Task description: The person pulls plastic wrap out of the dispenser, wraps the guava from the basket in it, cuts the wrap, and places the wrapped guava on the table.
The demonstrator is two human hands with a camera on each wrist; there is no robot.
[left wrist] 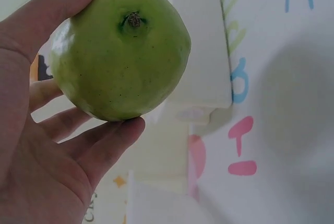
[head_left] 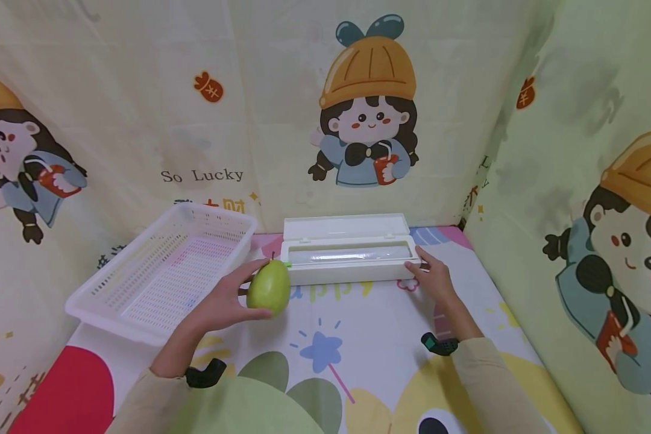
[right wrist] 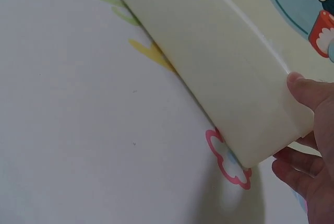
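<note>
A green pear [head_left: 269,288] is gripped in my left hand [head_left: 225,301], thumb on one side and fingers on the other. In the left wrist view the pear [left wrist: 125,51] shows one end with a dark, dry spot, facing the camera. Behind it stands a long white cling film dispenser [head_left: 352,273], lid [head_left: 344,227] raised at the back and a shiny clear roll [head_left: 355,254] lying inside. My right hand [head_left: 434,278] holds the dispenser's right end, thumb at the front top edge and fingers around the end face, as the right wrist view also shows.
On the left sits a white perforated plastic basket [head_left: 141,241], close to the left forearm. A patterned cloth [head_left: 380,337] covers the table. Printed cloth walls [head_left: 271,120] rise directly behind the dispenser and at both sides.
</note>
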